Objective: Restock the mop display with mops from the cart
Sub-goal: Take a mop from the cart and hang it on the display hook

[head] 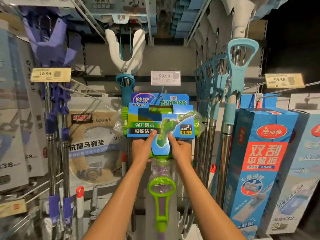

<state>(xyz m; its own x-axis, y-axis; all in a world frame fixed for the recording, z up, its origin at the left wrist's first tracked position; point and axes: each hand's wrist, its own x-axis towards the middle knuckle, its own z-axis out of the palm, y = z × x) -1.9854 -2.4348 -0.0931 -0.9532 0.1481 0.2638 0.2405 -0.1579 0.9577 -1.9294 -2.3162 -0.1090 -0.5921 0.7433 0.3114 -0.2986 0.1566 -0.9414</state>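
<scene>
A store aisle fills the view: a grey pegboard wall (164, 56) hung with cleaning goods on metal hooks, with shelf price tags clipped along it. At far left hang purple-handled mops (55, 104), and beside them a bagged beige toilet mat (93, 144). In the middle a white-and-teal mop (125, 54) hangs just above the price tag (165, 77).

Directly below that tag is the green sponge mop (160, 125), its head wrapped in a blue card sleeve and clear film, the green pull handle and purple shaft trailing down toward the viewer. The left hand (142, 148) grips the lower left edge of the card, thumb pressed on its front; the right hand (181, 149) grips the lower right edge the same way. The slot at the card's top looks to sit at the hook, though whether it has caught is hard to tell from here.

To the right hang teal-handled mops (240, 70) with steel shafts, then tall blue flat-mop boxes (263, 161).

The mop should be light but long and top-heavy, with a stiff shaft and a soft, squashable head. The film is likely slippery and the card can bend or tear at the slot, so taking hold at the rigid head frame on both sides, as here, seems the safest grip.
</scene>
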